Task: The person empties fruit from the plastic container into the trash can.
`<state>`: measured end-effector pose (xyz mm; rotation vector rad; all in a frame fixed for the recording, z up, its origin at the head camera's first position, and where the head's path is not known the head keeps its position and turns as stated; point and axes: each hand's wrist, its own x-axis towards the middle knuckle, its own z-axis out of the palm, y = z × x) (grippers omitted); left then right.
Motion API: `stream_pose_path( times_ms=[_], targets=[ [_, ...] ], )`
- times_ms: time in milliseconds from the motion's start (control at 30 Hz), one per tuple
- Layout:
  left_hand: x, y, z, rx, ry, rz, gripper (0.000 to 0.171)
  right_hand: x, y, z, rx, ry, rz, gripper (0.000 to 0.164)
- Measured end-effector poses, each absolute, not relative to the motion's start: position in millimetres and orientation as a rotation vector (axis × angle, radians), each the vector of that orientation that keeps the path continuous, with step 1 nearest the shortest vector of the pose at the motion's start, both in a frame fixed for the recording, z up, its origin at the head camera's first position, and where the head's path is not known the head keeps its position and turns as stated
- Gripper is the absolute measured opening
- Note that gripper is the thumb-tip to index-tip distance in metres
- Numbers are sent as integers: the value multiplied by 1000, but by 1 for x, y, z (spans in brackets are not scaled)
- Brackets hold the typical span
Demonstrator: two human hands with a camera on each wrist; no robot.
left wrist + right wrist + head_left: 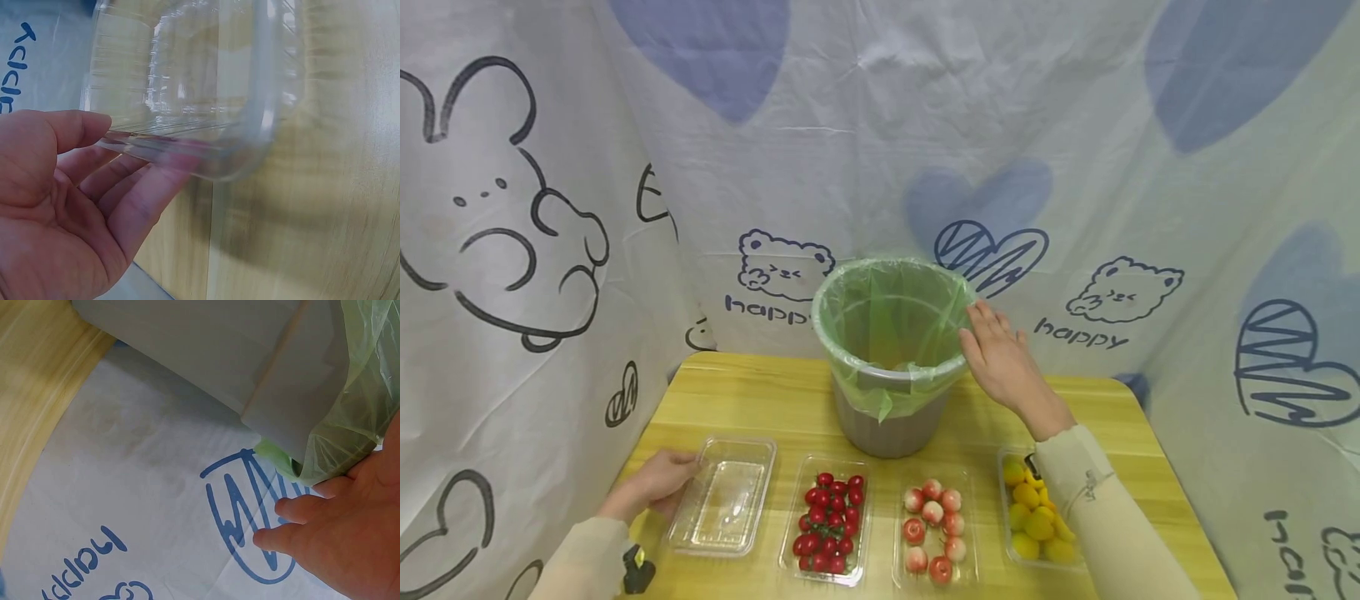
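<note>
Box (724, 504) is extending rightward from my left hand (664, 481), whose thumb and fingers are pinching its edge; my right hand (1002, 360), fingers nearly straight, is touching the green liner (880, 392) on the bin (887, 433).

a small curtained-off nook, home or studio i cannot tell: white sheeting (865, 167) printed with bears (1125, 296), hearts (977, 200) and "happy" hangs along the left, back and right edges of a wood-grain table (767, 396) with rounded far corners.
</note>
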<state>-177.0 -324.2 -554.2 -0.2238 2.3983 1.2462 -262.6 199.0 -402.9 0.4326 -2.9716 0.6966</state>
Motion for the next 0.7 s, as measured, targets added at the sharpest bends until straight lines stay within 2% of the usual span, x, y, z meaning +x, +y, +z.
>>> stream_pose_path(
  times_ms=[433, 700],
  targets=[
    [-178, -326, -565, -220, 2447, 1216, 56, -262, 197, -402, 435, -2976, 711, 70],
    [-184, -328, -556, -144, 2597, 1026, 58, -261, 198, -401, 432, -2970, 729, 69]
  ],
)
